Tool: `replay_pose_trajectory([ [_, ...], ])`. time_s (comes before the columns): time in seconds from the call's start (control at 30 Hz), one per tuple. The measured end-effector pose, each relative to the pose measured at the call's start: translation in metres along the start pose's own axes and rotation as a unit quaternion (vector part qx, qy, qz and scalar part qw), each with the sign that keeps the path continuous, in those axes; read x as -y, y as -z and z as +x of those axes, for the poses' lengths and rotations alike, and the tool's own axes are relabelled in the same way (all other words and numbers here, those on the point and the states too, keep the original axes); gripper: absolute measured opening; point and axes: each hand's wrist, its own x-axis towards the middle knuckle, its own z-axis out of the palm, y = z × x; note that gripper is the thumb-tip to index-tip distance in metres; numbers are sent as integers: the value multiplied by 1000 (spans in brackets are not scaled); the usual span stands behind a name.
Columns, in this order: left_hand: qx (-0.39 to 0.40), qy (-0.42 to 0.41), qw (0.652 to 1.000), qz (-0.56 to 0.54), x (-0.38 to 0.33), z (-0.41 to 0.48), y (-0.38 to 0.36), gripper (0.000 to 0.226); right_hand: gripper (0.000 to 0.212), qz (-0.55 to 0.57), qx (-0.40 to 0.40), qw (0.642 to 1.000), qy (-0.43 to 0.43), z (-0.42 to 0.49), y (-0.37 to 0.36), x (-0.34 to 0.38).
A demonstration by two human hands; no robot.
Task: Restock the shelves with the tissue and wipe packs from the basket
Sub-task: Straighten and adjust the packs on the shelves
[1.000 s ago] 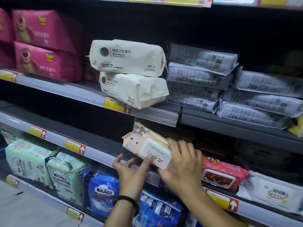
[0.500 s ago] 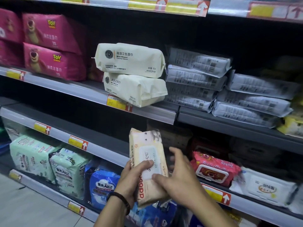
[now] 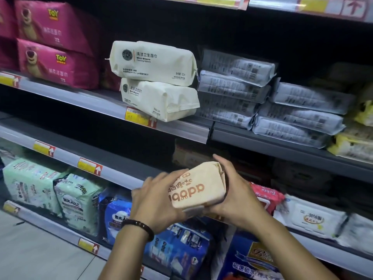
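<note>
Hands first: the left hand (image 3: 159, 201) is curled round the left end of the beige wipe pack (image 3: 196, 190), and the right hand (image 3: 238, 199) is wrapped round the right end, fingers reaching up past the crimped seam. Both are clamped on the pack. It is carried clear of any shelf, printed side up, lettering upside down. A dark bracelet (image 3: 139, 227) is noted on the left wrist.

Outward: at 12 o'clock of the pack, a shadowed gap above the middle shelf (image 3: 125, 156) is seen, with what may be a like-coloured pack (image 3: 189, 158) at the back, too dim to confirm. At 3 o'clock a red pack (image 3: 266, 196) lies just beside the right hand. At 11 o'clock, one shelf up, two cream packs (image 3: 155, 63) are stacked, the lower one overhanging the edge. The basket is not in view.

Risks, as judged:
- The red pack could be nudged out of its row by the right hand on entry.
- The beige pack looks soft, so if pushed in skewed it may catch on the shelf lip and buckle.
- If the pack is raised too far, the overhanging cream pack could be struck and dropped.
</note>
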Motion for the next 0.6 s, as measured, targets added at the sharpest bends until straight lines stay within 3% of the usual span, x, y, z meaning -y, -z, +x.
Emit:
replay_pose_trajectory([
  [0.07, 12, -26, 999, 39, 1, 4, 1, 106, 144, -12, 2, 1000, 6, -4, -1, -5],
  [0.13, 6, -47, 997, 58, 4, 6, -1, 105, 121, -47, -18, 998, 26, -7, -9, -12],
  [0.2, -38, -58, 994, 79, 5, 9, -10, 100, 94, -52, -86, 994, 33, -10, -24, -17],
  [0.3, -152, 32, 986, 61, 3, 17, -17, 117, 86, 10, -199, 980, -9, -4, -47, -17],
  [0.4, -195, 126, 967, -107, 17, 24, -21, 127, 89, 98, -242, 963, -63, 10, -60, -15],
  [0.47, -160, 127, 950, -235, 31, 29, -32, 120, 92, 131, -229, 962, -76, 19, -66, -15],
  [0.6, -129, 192, 900, -369, 50, 39, -48, 100, 87, 171, -208, 956, -114, 26, -78, -14],
])
